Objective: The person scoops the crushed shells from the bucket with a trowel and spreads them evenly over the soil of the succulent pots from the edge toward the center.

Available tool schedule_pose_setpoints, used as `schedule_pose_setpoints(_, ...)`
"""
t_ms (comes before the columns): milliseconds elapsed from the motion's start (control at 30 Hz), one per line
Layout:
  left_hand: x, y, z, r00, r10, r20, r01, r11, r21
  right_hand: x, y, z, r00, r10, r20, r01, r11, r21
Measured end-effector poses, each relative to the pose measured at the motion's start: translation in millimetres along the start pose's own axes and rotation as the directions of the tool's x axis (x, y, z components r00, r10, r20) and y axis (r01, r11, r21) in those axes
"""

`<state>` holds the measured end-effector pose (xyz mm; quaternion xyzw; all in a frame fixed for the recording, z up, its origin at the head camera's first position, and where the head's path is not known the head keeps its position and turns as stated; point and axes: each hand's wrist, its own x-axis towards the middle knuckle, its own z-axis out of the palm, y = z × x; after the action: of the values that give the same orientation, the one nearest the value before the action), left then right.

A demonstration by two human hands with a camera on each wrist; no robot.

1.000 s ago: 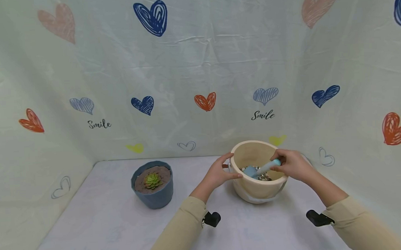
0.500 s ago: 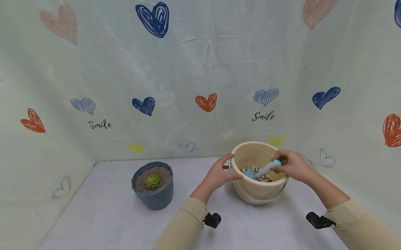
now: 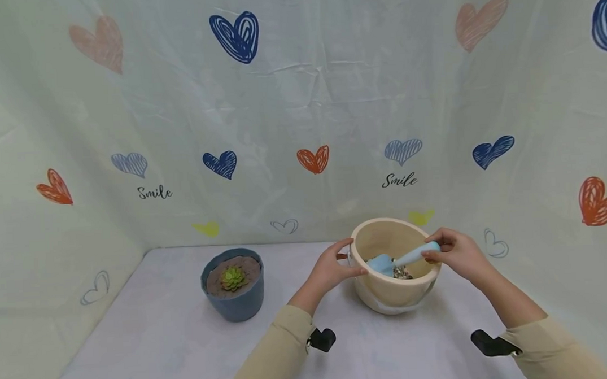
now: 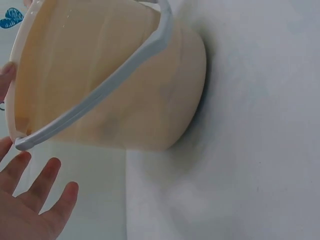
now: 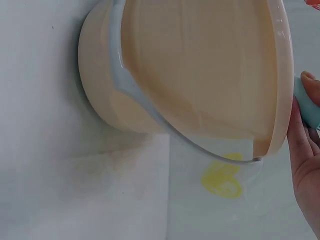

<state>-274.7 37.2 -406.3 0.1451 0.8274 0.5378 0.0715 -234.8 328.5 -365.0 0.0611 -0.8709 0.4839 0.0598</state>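
Note:
A cream bucket (image 3: 389,290) with a pale grey handle (image 4: 95,97) hanging down its front stands on the table, and speckled gravel (image 3: 402,273) lies inside. My left hand (image 3: 331,270) holds the bucket's left rim, thumb at the front and index finger farther back; its other fingers are spread beside the handle joint in the left wrist view. My right hand (image 3: 456,255) pinches the handle end of a light blue toy shovel (image 3: 410,256) over the right rim. The shovel's blade is inside the bucket, above the gravel in this view. In the right wrist view, the bucket wall (image 5: 200,65) hides the blade.
A blue-grey pot (image 3: 237,305) holding brown soil (image 3: 218,283) and a green succulent (image 3: 233,278) stands on the left of the white table (image 3: 178,353). A pale curtain (image 3: 280,111) printed with hearts hangs behind and along both sides.
My right hand has moved right and drawn the shovel's handle out over the rim, and more of the blade shows. My left hand stays on the rim. The head view has shifted slightly.

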Motion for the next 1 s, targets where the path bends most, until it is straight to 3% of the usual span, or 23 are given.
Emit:
schedule_pose_setpoints(333,-8.0,0.4,-11.8,0.998,0.064,-0.017,-0.064,0.998,0.009,-10.6,3.6,-1.7,0.996,0.025,-0.086,-0.023,0.999,0.024)
schedule_pose_setpoints(700,-25.8,6.1,-31.9,0.997,0.071,-0.012,-0.071,0.997,0.028,-24.1,17.5,-2.4,0.986,0.009,-0.165,0.005,0.997,0.083)
schedule_pose_setpoints(1000,-38.1,2.7,-49.5,0.997,0.082,-0.013,-0.081,0.995,0.052,-31.3,15.5,-7.1,0.979,-0.011,-0.201,0.032,0.994,0.100)
